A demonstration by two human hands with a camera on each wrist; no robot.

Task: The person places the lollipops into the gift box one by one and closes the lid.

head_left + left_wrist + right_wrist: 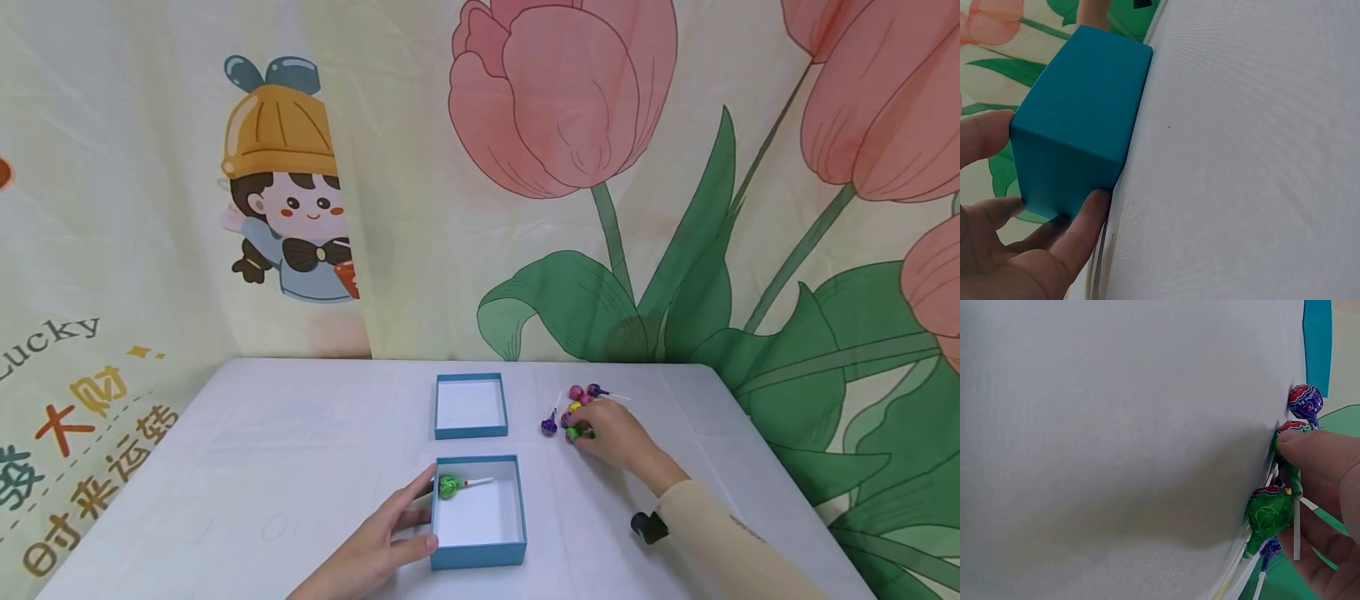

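My left hand (378, 533) holds an open blue box (480, 553) by its left side, thumb near the front corner and fingers along the wall. In the left wrist view, the fingertips touch the blue box (1079, 94). A green-wrapped lollipop (448, 487) lies inside against the left wall, its white stick pointing right. At a small pile of lollipops (576, 392), my right hand (618, 433) pinches a green-and-red lollipop (1291, 431) between thumb and fingers. Close below it is another green lollipop (1270, 512). The hand partly hides the pile.
Behind the box stands a second shallow blue box or lid (471, 433) with a white inside. Left of the pile lies a purple lollipop (549, 426). A black device (648, 527) is at my right wrist. A printed curtain (420, 250) hangs behind the white table (247, 450).
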